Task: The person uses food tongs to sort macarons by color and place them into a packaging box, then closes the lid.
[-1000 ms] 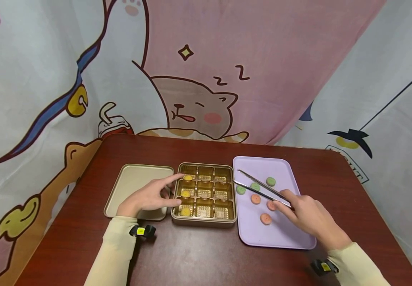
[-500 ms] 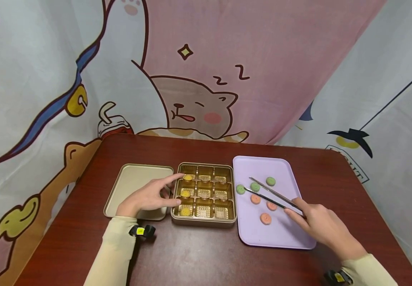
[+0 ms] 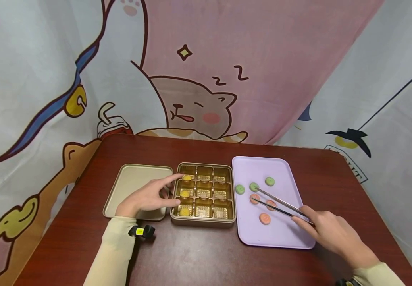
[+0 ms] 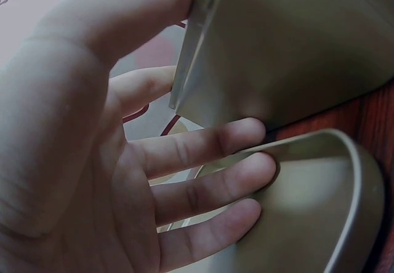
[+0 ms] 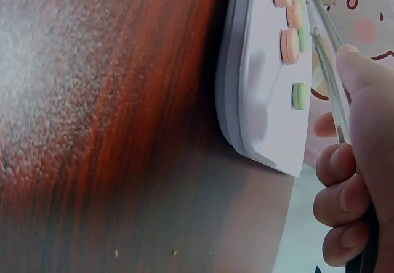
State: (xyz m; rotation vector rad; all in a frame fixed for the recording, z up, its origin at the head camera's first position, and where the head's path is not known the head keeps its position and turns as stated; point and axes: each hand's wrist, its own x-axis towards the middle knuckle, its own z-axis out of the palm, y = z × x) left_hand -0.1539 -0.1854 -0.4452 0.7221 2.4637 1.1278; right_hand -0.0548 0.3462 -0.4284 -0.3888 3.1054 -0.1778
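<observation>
Silver metal tongs [image 3: 282, 203], pinched by the right hand [image 3: 336, 232], have drawn back over the lilac rectangular tray [image 3: 275, 235], apparently gripping nothing; left of it, the left hand [image 3: 150, 196] spreads.

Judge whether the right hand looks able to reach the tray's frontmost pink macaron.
Probably yes: the right hand holds tongs over the purple tray, and nothing covers that pink macaron in the head view.
</observation>
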